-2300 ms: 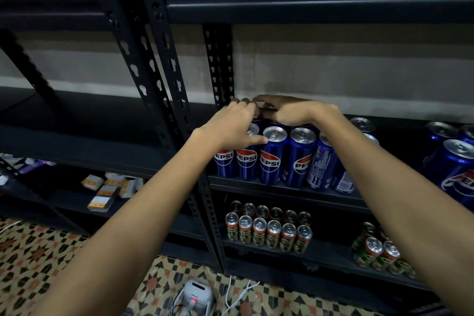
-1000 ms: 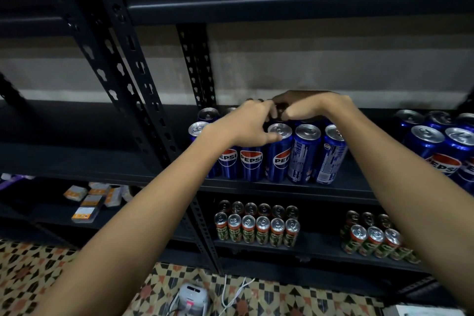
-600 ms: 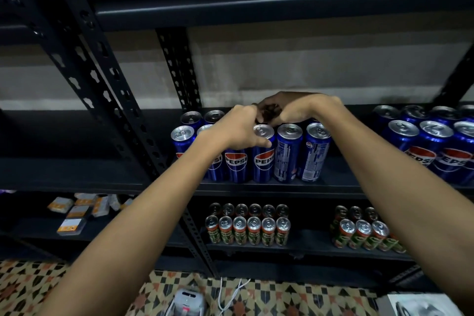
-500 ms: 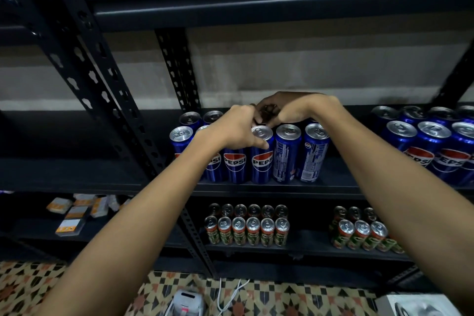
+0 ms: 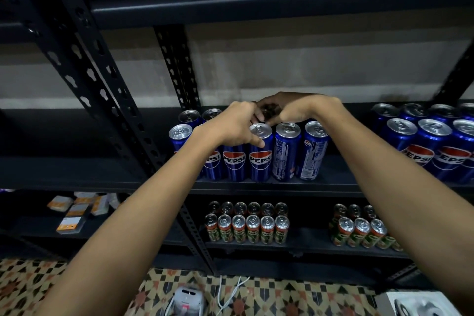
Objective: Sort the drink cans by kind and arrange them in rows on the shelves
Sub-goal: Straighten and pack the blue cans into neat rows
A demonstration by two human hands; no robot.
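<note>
Black steel shelf [image 5: 256, 183], blue Pepsi cans [image 5: 260, 154] upright in rows.
Left hand [image 5: 232, 124] gripped 1 front can's top; right hand [image 5: 295, 108] curled just behind, its hold unclear.

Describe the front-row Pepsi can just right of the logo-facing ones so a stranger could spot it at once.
Start at the middle shelf of the dark metal rack, at the cluster of blue Pepsi cans under the two hands. In its front row, find the fourth visible can from the left, the blue can. Unlike the left neighbours showing the Pepsi logo, it faces out with small white print.
</note>
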